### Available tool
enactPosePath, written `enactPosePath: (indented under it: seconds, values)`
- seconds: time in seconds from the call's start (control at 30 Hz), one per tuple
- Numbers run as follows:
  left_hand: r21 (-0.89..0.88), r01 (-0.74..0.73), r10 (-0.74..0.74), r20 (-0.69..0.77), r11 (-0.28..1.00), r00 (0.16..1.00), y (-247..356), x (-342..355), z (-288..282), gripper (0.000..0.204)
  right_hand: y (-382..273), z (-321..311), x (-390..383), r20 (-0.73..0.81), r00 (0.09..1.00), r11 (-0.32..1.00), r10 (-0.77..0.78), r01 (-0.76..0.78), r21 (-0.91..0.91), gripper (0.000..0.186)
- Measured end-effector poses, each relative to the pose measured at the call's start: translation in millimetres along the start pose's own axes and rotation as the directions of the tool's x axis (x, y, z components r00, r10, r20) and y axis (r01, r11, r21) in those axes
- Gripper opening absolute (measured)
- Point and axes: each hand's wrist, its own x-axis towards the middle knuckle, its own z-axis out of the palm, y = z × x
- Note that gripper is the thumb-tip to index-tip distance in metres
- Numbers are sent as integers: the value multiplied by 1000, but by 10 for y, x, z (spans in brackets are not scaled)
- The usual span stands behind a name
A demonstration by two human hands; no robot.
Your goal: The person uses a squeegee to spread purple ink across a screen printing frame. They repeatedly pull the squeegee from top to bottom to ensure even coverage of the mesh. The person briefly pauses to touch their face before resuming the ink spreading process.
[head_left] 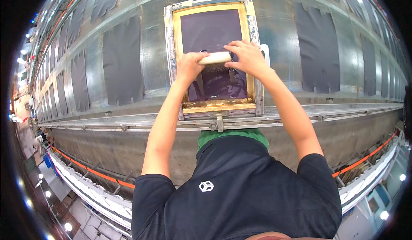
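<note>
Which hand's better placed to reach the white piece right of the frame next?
Likely right: the right hand is nearer the white piece; the left hand grips the left end of the pale bar.

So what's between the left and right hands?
A pale bar, spanning from the left hand to the right hand, above the frame's dark panel. Head view.

Black crew T-shirt [253,184], loose short sleeves [151,193], plain. White hexagonal cube-outline logo [206,186] on front. Green cloth [259,135] showing past hem. Forearms [165,122], left hand [189,68], right hand [248,58] all bare.
</note>
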Motion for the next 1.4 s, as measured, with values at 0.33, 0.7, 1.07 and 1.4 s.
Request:
enactPosePath:
  seconds: [0.33, 0.7, 1.07, 1.4]
  values:
    - [70, -75, 79, -51, 995, 996, 201, -974, 314, 42, -481, 605, -924, -27, 996, 992, 82, -79, 94, 47]
    - [-125, -21, 14, -51, 992, 999, -148, 173, 189, 31, 72, 422, 63, -75, 990, 985, 123, -112, 128, 42]
    - [-51, -64, 65, 13, 997, 998, 230, -1210, 323, 42, -56, 643, -1133, -36, 997, 860, 73, -44, 509, 47]
    - [-62, -83, 80, -48, 995, 996, 290, -1331, 338, 50, 1148, 713, -307, -227, 643, 609, 731, -466, 642, 29]
